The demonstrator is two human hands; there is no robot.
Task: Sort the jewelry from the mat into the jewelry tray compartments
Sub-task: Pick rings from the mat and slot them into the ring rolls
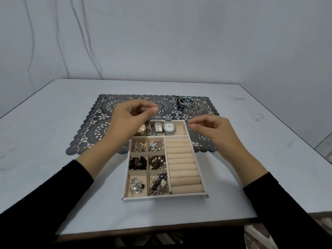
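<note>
The person is pinching a thin metal piece [188,124] between the thumb and the first finger of the right hand [212,130]. It is too small for me to say if it is a ring or an earring. It is hanging in the air just before the fingertips, over the far right corner of the tray [165,197].

I am thinking it is very light and stiff, but slippery and easy to bend or drop. So the best hold is a fingertip pinch on its thin band, not a full grip. Just below this hand, towards the wrist, the soft ring rolls [181,164] are lying with nothing in them. I am guessing the piece is going there, pressed into a slot between two rolls.

The left hand [131,115] is hovering over the far left corner of the tray, with fingers curled and the thumb close to a fingertip. I cannot tell if it is holding anything. Between the two hands the watches [168,127] are lying in their long compartment. Beyond the right hand's fingertips a heap of bracelets and rings [190,104] is waiting on the lace mat [100,130], which is covering the middle of the pale table [53,141].
</note>
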